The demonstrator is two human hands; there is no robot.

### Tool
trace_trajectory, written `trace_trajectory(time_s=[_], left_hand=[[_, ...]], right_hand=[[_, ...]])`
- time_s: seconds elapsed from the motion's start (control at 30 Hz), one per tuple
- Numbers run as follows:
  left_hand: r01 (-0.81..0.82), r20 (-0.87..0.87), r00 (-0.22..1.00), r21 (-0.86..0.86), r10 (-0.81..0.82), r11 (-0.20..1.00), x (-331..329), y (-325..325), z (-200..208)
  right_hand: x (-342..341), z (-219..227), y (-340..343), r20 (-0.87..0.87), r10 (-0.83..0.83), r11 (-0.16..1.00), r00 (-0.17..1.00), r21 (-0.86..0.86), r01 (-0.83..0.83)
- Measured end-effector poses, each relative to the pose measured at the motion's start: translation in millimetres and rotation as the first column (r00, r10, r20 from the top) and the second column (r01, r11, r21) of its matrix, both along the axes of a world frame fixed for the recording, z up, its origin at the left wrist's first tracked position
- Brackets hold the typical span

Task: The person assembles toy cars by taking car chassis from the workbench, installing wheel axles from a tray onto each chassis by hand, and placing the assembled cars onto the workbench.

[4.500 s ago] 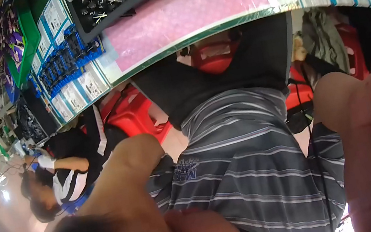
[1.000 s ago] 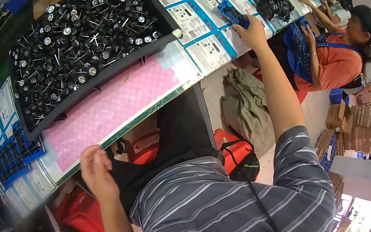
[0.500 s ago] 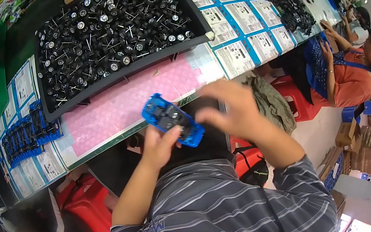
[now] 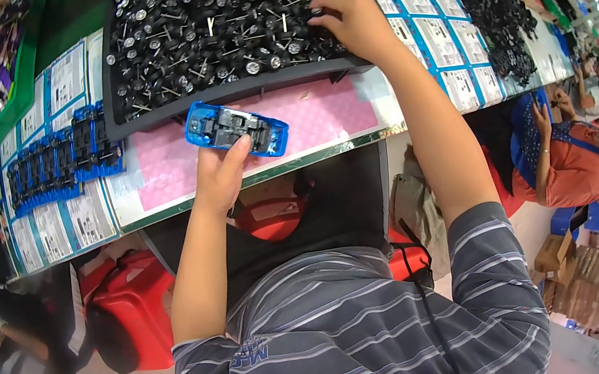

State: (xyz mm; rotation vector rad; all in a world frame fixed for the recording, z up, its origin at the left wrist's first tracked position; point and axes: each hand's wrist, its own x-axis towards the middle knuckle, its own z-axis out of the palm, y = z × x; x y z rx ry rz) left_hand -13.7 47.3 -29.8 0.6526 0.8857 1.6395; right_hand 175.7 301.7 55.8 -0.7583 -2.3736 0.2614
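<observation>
My left hand (image 4: 221, 173) grips a blue toy car body (image 4: 277, 140) with its black underside turned up, thumb across the underside and fingers beneath. The car is held over the front edge of the table. My right hand (image 4: 354, 21) reaches over the right end of a black tray (image 4: 241, 85) heaped with black wheels on metal axles (image 4: 240, 29). Thumb and forefinger stand a little apart there, with wheels showing in the gap. Whether they touch a wheel set is too small to tell.
Several blue car bodies (image 4: 62, 161) stand in a row at the left, near a green bin (image 4: 20, 100). Pink sheeting (image 4: 327, 118) covers the table's front. Printed cards (image 4: 442, 41) and a black parts heap (image 4: 503, 23) lie right. A co-worker (image 4: 576, 166) sits beyond.
My right hand has left the toy car and moved up and right to the wheel tray. My left hand has lifted the car forward and left, turning it more level.
</observation>
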Motion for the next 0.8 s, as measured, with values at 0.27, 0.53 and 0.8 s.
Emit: trace_trajectory(time_s=[0.27,0.53,0.8], left_hand=[[0.038,-0.085,0.996,0.049,-0.034,0.998,-3.3,-1.8,-6.2],[0.055,-0.102,0.994,0.062,-0.048,0.997,-5.3,-0.5,-4.5],[0.121,-0.104,0.988,0.051,-0.115,0.991,-7.4,-3.0,-10.4]], right_hand=[[8.0,10.3,-120.5,-0.296,-0.315,0.93,0.902,-0.286,0.231],[-36.0,-27.1,-178.6,-0.341,-0.158,0.877,0.927,-0.48,-0.027],[-23.6,-12.6,-162.1,-0.298,-0.113,0.974,0.948,-0.221,0.047]])
